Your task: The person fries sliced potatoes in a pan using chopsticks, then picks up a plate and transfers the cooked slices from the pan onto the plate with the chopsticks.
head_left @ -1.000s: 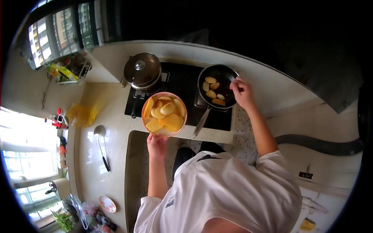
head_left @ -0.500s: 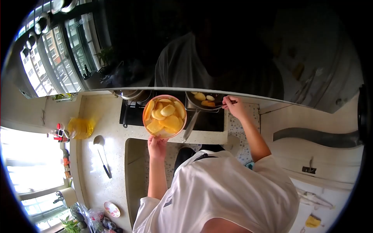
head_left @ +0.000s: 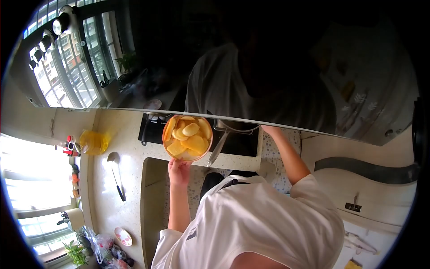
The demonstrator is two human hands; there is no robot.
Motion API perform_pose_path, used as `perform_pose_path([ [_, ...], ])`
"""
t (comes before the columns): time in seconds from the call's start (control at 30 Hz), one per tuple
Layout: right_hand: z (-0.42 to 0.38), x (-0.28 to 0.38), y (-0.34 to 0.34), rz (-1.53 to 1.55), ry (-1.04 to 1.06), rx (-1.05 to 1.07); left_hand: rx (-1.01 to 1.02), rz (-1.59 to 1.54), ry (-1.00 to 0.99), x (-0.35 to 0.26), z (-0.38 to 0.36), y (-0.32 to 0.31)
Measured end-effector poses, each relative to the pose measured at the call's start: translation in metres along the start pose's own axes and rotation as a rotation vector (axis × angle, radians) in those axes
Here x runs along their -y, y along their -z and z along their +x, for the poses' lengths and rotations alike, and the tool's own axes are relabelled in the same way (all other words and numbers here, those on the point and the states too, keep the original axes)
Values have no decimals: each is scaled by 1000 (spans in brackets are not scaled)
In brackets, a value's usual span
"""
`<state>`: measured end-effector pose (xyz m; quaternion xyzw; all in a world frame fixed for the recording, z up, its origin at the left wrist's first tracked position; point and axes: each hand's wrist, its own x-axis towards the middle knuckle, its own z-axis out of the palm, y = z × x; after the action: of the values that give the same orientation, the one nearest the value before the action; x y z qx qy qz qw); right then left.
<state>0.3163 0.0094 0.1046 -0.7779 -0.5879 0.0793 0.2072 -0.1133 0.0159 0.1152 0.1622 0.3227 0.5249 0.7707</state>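
My left hand (head_left: 179, 171) grips the near rim of a round bowl (head_left: 188, 158) with an orange-pink edge, fingers closed on it. Pale yellow potato slices (head_left: 191, 129) fill the bowl, which I hold over the front of the black stove. To its right is a pan, mostly covered by the hood edge; its metal handle (head_left: 218, 149) points toward me. Only the wrist end of my right hand (head_left: 271, 130) shows beyond that edge, near the pan. Its fingers, and anything in them, are hidden.
A glossy black range hood (head_left: 268, 89) spans the view above the stove (head_left: 242, 144). On the left counter are an oil jug (head_left: 94, 142), a ladle (head_left: 117, 179) and a small plate (head_left: 123, 236). A sink (head_left: 152, 197) lies left of my body.
My view has shifted, so the hood edge now covers the pan's contents and my right fingers, which earlier held dark chopsticks over yellow slices. The left hand still holds the bowl.
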Motion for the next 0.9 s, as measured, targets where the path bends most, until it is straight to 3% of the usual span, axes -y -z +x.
perform_pose_path([
  [0.17,15,-4,1,-37,-47,81,14,15,-2,-1,-1,-6],
  [0.37,20,-6,-7,-29,106,19,27,9,4,-2,0,-7],
  [0.6,29,-14,-33,41,404,-370,17,10,-5,0,-3,-3],
  [0.9,34,-90,-46,303,-313,-201,-14,20,0,-3,-7,-9],
])
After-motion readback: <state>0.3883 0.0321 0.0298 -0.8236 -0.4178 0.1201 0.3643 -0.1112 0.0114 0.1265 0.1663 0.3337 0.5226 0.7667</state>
